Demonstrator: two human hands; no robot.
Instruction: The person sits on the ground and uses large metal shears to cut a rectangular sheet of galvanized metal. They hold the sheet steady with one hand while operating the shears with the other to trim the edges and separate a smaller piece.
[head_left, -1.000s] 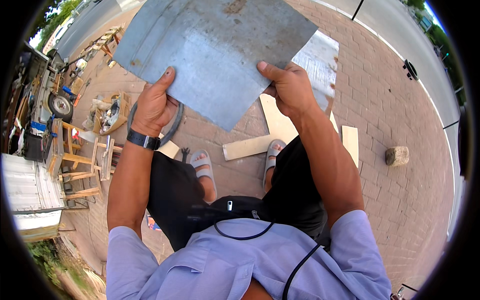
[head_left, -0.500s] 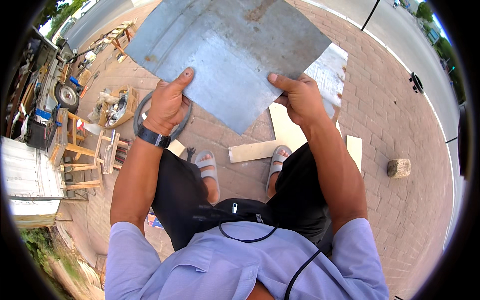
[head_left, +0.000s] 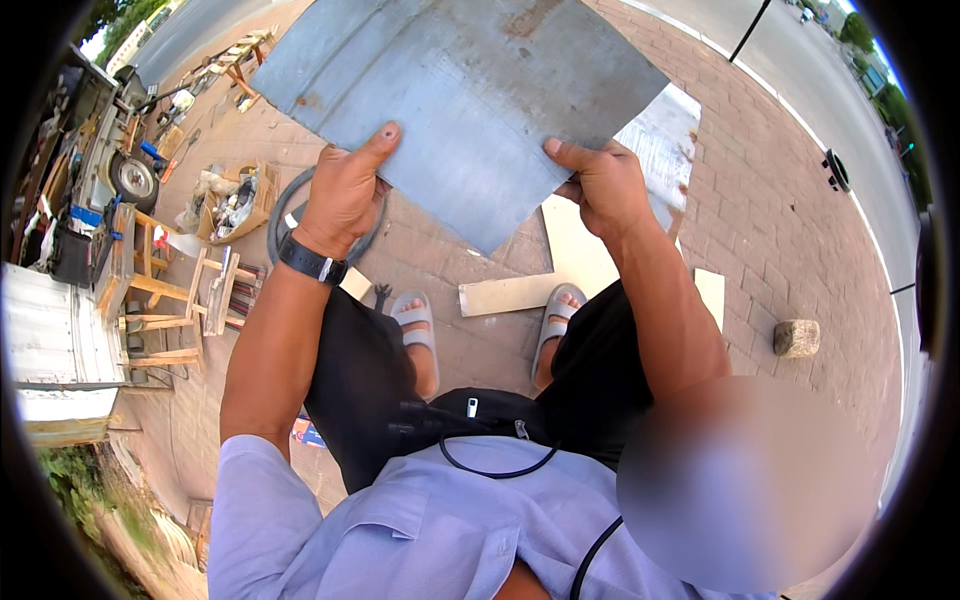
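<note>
Up at 12 o'clock, raised above the brick pavement [head_left: 760, 220], a large grey metal sheet [head_left: 470, 90] fills the top of the view, held out flat in front of the person by its 2 near edges. The left hand [head_left: 345, 190] grips it at about 10 o'clock from the sheet's lowest corner: the thumb lies on top, pointing up toward 1 o'clock, while the other fingers are tucked beneath, so the hand is clamped on the sheet's edge. The right hand [head_left: 600, 185] does the same at about 2 o'clock, thumb pressed across the upper face and fingers curled under. With the hands set well apart on either side of the corner, the broad, thin panel seems balanced and kept from sagging or twisting, and its face is turned up toward the eyes. A black wristwatch [head_left: 312, 262] sits on the left wrist.

Below the sheet, toward 6 o'clock, 2 feet in pale sandals [head_left: 415, 320] stand apart on the bricks, with a short pale board [head_left: 505, 295] lying between them and a larger pale panel [head_left: 580, 250] just beyond. A dark hoop [head_left: 280, 215] lies at 9 o'clock, partly hidden by the left hand. Farther out toward 9 o'clock stand wooden frames [head_left: 170, 300] and a crate of scraps [head_left: 235, 200]; a loose stone block [head_left: 797, 337] rests at 3 o'clock.
</note>
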